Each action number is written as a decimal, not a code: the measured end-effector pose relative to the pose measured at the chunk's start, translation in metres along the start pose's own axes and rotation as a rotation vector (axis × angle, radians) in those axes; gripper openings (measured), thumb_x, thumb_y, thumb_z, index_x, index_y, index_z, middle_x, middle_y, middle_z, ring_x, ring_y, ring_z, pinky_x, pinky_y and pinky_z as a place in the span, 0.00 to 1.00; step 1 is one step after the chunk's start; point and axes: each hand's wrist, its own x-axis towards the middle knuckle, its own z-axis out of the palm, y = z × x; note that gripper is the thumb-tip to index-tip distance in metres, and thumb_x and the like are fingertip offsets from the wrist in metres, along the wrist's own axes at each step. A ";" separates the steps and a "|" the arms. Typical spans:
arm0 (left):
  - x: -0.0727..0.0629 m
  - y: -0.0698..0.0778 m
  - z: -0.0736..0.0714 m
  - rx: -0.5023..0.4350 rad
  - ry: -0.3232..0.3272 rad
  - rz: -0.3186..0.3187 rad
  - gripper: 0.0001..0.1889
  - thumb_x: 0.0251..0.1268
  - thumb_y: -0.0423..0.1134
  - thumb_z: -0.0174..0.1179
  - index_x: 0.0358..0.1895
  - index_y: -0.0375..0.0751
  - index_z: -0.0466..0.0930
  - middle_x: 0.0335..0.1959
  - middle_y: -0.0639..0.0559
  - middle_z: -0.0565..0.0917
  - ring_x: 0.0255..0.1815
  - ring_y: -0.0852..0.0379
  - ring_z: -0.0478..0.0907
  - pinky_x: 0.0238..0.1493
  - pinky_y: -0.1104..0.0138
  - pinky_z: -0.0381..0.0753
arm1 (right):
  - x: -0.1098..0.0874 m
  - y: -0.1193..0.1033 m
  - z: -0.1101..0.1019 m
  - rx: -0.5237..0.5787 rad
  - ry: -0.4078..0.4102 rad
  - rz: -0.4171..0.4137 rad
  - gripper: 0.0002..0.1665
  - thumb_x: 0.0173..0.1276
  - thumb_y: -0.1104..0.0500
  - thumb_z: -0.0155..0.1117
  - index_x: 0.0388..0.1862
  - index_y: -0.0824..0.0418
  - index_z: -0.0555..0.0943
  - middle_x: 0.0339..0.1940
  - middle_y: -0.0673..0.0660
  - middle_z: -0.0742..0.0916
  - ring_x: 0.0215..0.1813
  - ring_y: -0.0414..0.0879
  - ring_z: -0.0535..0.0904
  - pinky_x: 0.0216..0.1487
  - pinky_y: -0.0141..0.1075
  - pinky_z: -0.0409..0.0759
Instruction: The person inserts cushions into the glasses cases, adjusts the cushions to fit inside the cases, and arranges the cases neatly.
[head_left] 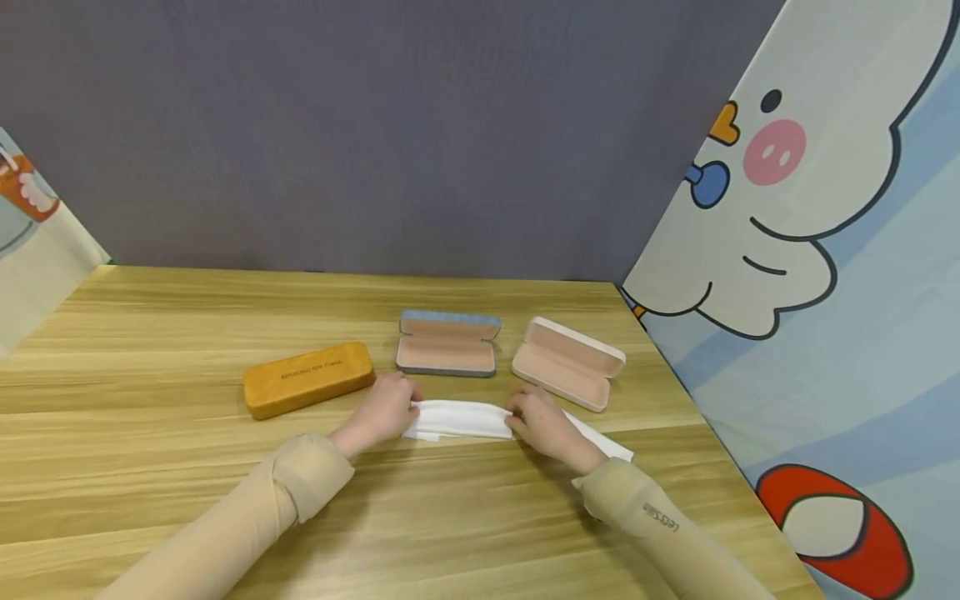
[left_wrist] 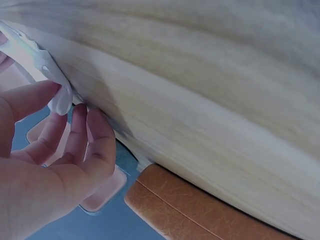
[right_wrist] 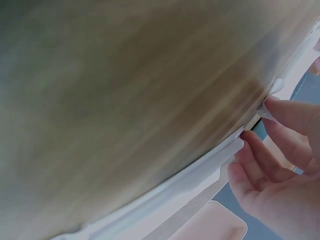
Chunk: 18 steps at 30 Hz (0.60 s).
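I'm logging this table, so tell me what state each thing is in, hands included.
Orange case: closed.
Blue case: open, pink lining showing.
White case: open, pink lining showing.
Left hand: pinching the white strip.
Right hand: pinching it too.
White strip: spanning between both hands.
White length beyond right hand: partly hidden; can't tell if joined.

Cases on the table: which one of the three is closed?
The orange case, farthest left in the head view. Its lid is shut, while the blue case and the white case both stand open, showing pinkish insides.
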 end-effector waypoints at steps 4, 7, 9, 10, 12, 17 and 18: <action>-0.002 0.000 0.000 0.014 0.017 0.014 0.04 0.53 0.24 0.61 0.32 0.31 0.82 0.31 0.42 0.83 0.38 0.47 0.79 0.46 0.54 0.78 | 0.000 -0.002 0.001 0.022 -0.002 0.028 0.04 0.62 0.65 0.65 0.33 0.66 0.84 0.36 0.57 0.84 0.37 0.45 0.76 0.38 0.37 0.77; -0.002 -0.001 0.000 -0.008 0.029 0.018 0.03 0.53 0.24 0.60 0.31 0.32 0.81 0.30 0.42 0.82 0.35 0.49 0.78 0.41 0.57 0.79 | 0.000 -0.002 0.000 0.050 -0.001 0.044 0.03 0.63 0.65 0.64 0.33 0.66 0.83 0.33 0.56 0.83 0.34 0.43 0.75 0.34 0.32 0.75; -0.001 -0.003 0.000 -0.037 0.030 0.016 0.03 0.54 0.24 0.59 0.31 0.32 0.79 0.29 0.43 0.82 0.31 0.52 0.76 0.36 0.61 0.79 | 0.001 -0.001 -0.001 0.091 -0.001 0.055 0.03 0.63 0.66 0.63 0.33 0.66 0.82 0.31 0.56 0.84 0.32 0.41 0.76 0.32 0.29 0.75; -0.001 -0.003 -0.001 -0.053 0.029 0.010 0.02 0.55 0.24 0.59 0.31 0.32 0.78 0.28 0.43 0.81 0.29 0.53 0.75 0.32 0.63 0.77 | 0.002 -0.001 -0.002 0.113 0.000 0.062 0.04 0.64 0.65 0.63 0.33 0.66 0.82 0.30 0.56 0.84 0.31 0.40 0.77 0.31 0.28 0.75; 0.001 -0.005 -0.003 -0.092 0.017 -0.007 0.02 0.57 0.25 0.59 0.31 0.32 0.76 0.27 0.44 0.80 0.25 0.56 0.72 0.27 0.67 0.73 | 0.004 -0.001 -0.003 0.166 -0.004 0.089 0.05 0.64 0.65 0.62 0.34 0.67 0.82 0.30 0.57 0.86 0.31 0.40 0.79 0.31 0.27 0.77; 0.004 -0.006 -0.012 -0.170 0.003 -0.038 0.02 0.62 0.28 0.56 0.35 0.32 0.74 0.24 0.45 0.78 0.20 0.58 0.67 0.22 0.71 0.67 | 0.010 -0.003 -0.009 0.244 0.028 0.130 0.06 0.63 0.66 0.62 0.35 0.69 0.82 0.31 0.60 0.87 0.32 0.44 0.83 0.33 0.31 0.82; 0.004 -0.006 -0.013 -0.179 0.006 -0.041 0.02 0.63 0.28 0.56 0.36 0.32 0.74 0.24 0.46 0.77 0.20 0.58 0.67 0.21 0.71 0.66 | 0.011 -0.003 -0.010 0.247 0.040 0.128 0.05 0.63 0.66 0.62 0.34 0.69 0.82 0.31 0.61 0.87 0.32 0.45 0.83 0.33 0.31 0.82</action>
